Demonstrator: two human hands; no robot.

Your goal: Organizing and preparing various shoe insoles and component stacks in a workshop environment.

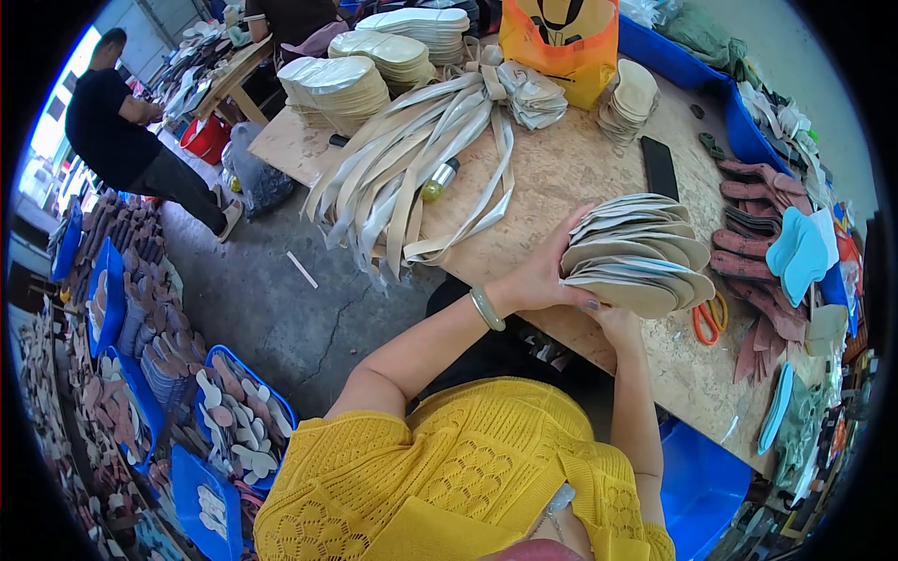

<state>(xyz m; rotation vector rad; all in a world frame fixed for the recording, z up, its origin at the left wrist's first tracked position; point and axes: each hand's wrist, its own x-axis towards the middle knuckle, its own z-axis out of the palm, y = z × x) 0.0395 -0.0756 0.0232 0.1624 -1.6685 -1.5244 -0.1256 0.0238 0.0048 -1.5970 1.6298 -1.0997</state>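
Note:
Between both hands, over the near edge of the table, is a thick stack of pale insoles [636,252], its layers fanned slightly apart. My left hand [544,271] grips the stack's left end, thumb low and fingers behind it. Closed on the underside is my right hand [613,320], its fingers partly hidden by the stack. Orange-handled scissors [708,320] lie on the table just right of the stack. Beyond it rests a flat black block [659,168]. A bundle of long beige strips [421,159] spreads to the left, with a small bottle [438,180] among them.
More insole stacks [335,89] and an orange bag [561,56] stand along the wooden table's [571,178] far side. Dark pink pieces [753,252] and light-blue pieces [800,252] lie right. Blue bins [201,500] sit on the left floor; a person [112,122] stands farther off.

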